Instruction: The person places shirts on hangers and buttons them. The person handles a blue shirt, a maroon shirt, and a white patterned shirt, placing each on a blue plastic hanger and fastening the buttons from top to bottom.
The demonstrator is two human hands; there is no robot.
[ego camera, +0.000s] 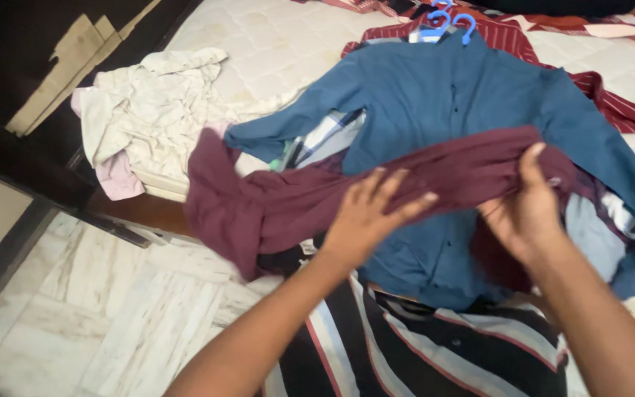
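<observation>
Over the bed's near edge, our right hand pinches the maroon shirt; our left hand lies open on it, above the blue shirt.

Both bare forearms are extended forward from the lower edge of the view, angled toward each other. The left hand is held palm down with its fingers spread and stretched out flat, the wrist kept nearly straight. The right hand is raised a little higher, its thumb pointed upward and its remaining fingers curled under out of sight, so that a pinching grip is formed
</observation>
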